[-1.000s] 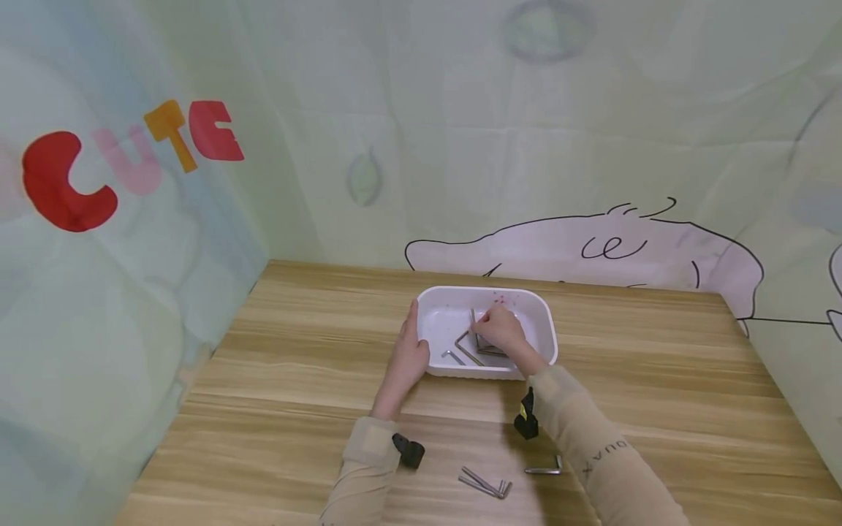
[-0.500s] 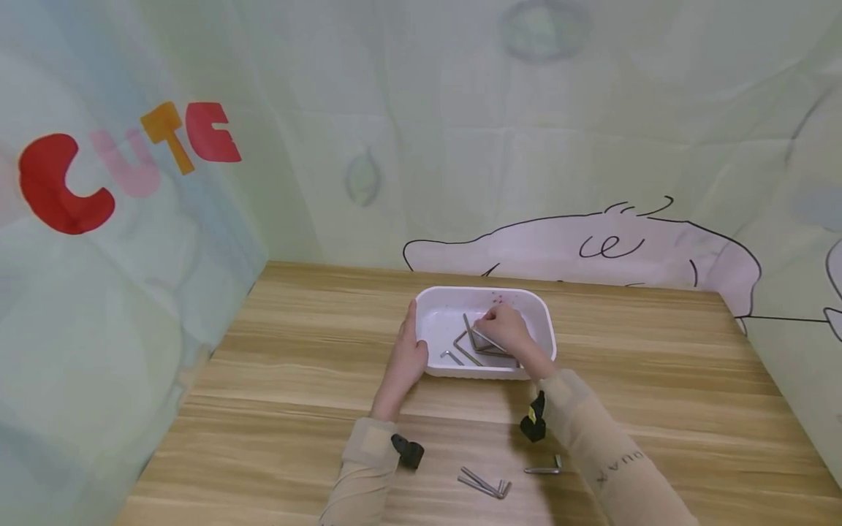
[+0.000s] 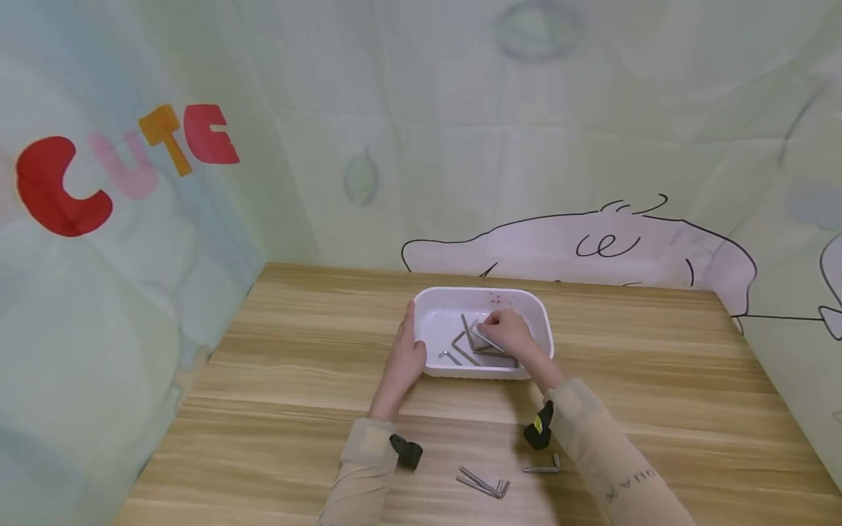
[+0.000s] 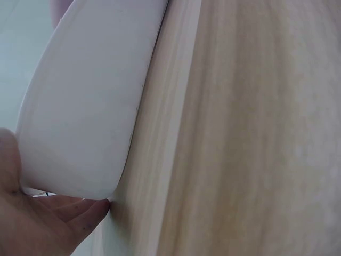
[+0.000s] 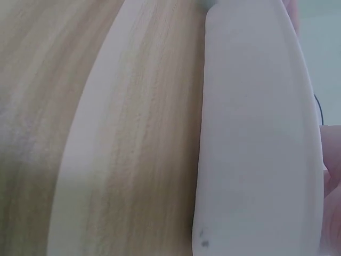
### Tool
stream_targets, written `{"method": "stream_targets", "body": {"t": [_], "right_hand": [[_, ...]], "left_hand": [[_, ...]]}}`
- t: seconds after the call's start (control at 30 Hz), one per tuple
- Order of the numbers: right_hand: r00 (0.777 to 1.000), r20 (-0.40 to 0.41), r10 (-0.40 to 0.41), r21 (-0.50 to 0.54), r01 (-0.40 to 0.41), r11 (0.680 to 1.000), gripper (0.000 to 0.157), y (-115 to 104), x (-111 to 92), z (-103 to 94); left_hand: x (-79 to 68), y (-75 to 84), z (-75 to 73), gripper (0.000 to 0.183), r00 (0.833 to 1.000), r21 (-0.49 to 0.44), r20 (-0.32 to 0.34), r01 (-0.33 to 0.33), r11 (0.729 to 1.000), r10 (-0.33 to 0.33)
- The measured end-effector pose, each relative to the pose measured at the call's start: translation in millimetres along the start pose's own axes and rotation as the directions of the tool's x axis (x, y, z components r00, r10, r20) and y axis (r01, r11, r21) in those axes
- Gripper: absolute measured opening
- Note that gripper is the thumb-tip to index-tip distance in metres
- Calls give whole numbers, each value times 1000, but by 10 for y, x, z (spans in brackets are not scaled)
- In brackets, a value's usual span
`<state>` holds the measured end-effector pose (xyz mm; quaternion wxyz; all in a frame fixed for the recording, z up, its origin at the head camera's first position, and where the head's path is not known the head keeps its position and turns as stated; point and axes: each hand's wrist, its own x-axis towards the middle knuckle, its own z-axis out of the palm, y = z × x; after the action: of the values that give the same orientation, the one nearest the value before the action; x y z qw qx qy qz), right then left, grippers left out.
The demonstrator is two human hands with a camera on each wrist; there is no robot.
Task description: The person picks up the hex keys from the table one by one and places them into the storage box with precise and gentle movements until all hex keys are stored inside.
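In the head view a white plastic tray [image 3: 434, 292] stands on the table with several L-shaped hex keys [image 3: 465, 353] lying inside. My left hand [image 3: 406, 358] grips its left end, fingers along the outer wall and thumb at the front corner. The left wrist view shows that thumb [image 4: 8, 160] by the rim. Over the tray's right half, my right hand [image 3: 509, 332] pinches a bright silver hex key [image 3: 490, 339], its fingertips partly covering it. The tray wall [image 5: 256, 133] hides most of the right hand in the right wrist view.
Nearer the front of the wooden table [image 3: 296, 365] lies a small group of hex keys [image 3: 482, 482]. Another hex key [image 3: 542, 469] lies to their right, beside the right sleeve. A printed curtain [image 3: 316, 146] stands behind the table and along its left side.
My right hand has shifted slightly right and toward me, and the silver hex key in its fingers now shows. A longer hex key in the tray tilts further left. The left hand still holds the tray.
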<state>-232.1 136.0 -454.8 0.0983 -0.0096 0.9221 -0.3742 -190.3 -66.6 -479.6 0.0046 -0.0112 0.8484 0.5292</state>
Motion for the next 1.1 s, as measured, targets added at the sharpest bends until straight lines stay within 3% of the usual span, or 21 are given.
{"method": "stream_targets", "body": {"t": [0.4,0.87,1.1], "right_hand": [[991,-41,-131,-88,127,988,18,-23,-214,-37],[969,-106,-223,-190,200,961,14,-75,-447,-48],[968,-106,-226,-195,203,960,12,-151,-609,-51]], "left_hand": [[7,-8,6,74,1000,3,-3,-4,1000,4],[-4,-3,1,74,1000,-13,-10,-7,1000,7],[12,-7,4,74,1000,-16,3,2,1000,-2]]}}
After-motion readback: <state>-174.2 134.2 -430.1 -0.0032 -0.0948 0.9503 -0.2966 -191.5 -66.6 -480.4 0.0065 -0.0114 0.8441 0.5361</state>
